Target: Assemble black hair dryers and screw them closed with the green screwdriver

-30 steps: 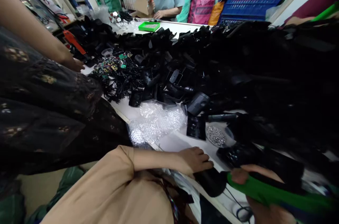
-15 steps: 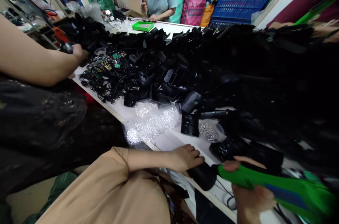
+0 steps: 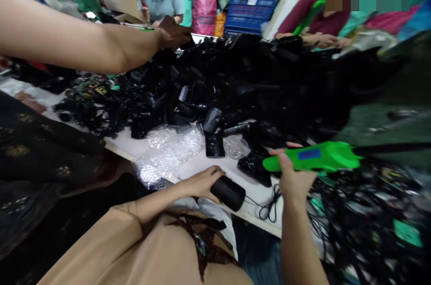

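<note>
My left hand [image 3: 206, 182] is closed around a black cylindrical housing [image 3: 229, 193], which lies on its side at the table's near edge. A thin black cable [image 3: 269, 206] trails from the housing and loops on the white tabletop. Up and to the right, my right hand [image 3: 294, 175] grips a green electric screwdriver [image 3: 314, 157] with a blue label. The screwdriver is apart from the housing. Beside it lie a glossy black part [image 3: 256, 166] and a clear dish of small silver screws [image 3: 233, 149].
A heap of black plastic parts [image 3: 235, 78] covers the table's middle. Bubble wrap [image 3: 171, 150] lies to the left, and a tangle of cables and green boards [image 3: 373, 213] to the right. A co-worker's arm [image 3: 111, 47] stretches over the heap; two other people sit across.
My right hand has lifted the screwdriver away from the housing. The housing has turned a little in my left hand. The co-worker's arm at left now reaches over the heap. My view has swung right.
</note>
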`<state>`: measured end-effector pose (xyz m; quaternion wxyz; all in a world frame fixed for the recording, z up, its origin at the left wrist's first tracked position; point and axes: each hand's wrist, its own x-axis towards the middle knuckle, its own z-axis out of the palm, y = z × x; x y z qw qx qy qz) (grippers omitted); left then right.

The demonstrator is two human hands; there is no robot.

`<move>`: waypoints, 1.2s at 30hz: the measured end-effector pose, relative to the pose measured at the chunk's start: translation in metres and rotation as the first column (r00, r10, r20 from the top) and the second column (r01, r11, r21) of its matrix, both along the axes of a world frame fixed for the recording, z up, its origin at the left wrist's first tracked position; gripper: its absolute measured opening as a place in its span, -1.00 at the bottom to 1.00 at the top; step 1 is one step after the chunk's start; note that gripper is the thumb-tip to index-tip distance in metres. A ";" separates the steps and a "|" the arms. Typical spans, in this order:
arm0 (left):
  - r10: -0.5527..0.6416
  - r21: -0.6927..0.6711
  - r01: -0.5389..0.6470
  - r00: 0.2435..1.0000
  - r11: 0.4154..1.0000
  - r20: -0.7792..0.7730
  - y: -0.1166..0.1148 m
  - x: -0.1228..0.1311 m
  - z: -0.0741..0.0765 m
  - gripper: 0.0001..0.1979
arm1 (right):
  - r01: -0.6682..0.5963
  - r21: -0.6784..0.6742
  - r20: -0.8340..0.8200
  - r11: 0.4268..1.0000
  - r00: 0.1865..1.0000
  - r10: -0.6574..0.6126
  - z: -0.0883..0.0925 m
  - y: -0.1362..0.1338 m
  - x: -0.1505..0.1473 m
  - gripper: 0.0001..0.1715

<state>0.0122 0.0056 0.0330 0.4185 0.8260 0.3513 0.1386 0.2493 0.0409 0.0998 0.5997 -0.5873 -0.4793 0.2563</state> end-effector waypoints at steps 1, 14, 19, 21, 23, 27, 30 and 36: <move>0.020 -0.051 -0.019 1.000 0.998 0.016 0.001 -0.003 -0.002 -0.08 | 0.004 -0.003 0.005 1.000 1.000 -0.004 0.000 0.002 0.002 -0.41; 0.257 -0.294 -0.214 0.960 0.931 0.114 0.006 -0.002 -0.014 -0.01 | -0.320 -0.300 0.306 0.899 0.860 0.408 -0.057 -0.079 0.011 -0.33; 0.354 -0.278 -0.295 0.915 0.914 0.192 0.001 0.012 -0.001 -0.07 | -0.369 -0.455 0.430 0.811 0.706 0.563 -0.078 -0.098 -0.019 -0.02; 0.397 -0.355 -0.302 0.887 0.885 0.236 0.005 0.017 0.005 -0.20 | -0.364 -0.459 0.385 0.810 0.741 0.551 -0.081 -0.094 -0.020 -0.04; 0.448 -0.544 -0.242 0.848 0.804 0.285 0.011 0.018 0.010 -0.33 | -0.396 -0.454 0.296 0.799 0.778 0.554 -0.080 -0.089 -0.014 -0.07; 0.556 -0.815 -0.081 0.769 0.574 0.315 0.020 0.014 0.017 -0.42 | -0.474 -0.444 0.148 0.760 0.798 0.584 -0.074 -0.079 0.003 -0.11; 0.564 -0.806 -0.094 0.762 0.584 0.319 0.018 0.014 0.019 -0.47 | -0.505 -0.462 0.103 0.729 0.785 0.610 -0.069 -0.076 0.008 -0.15; 0.466 -0.664 -0.116 0.799 0.739 0.379 0.012 0.018 0.021 -0.27 | -0.457 -0.441 0.197 0.772 0.790 0.581 -0.075 -0.079 -0.004 -0.11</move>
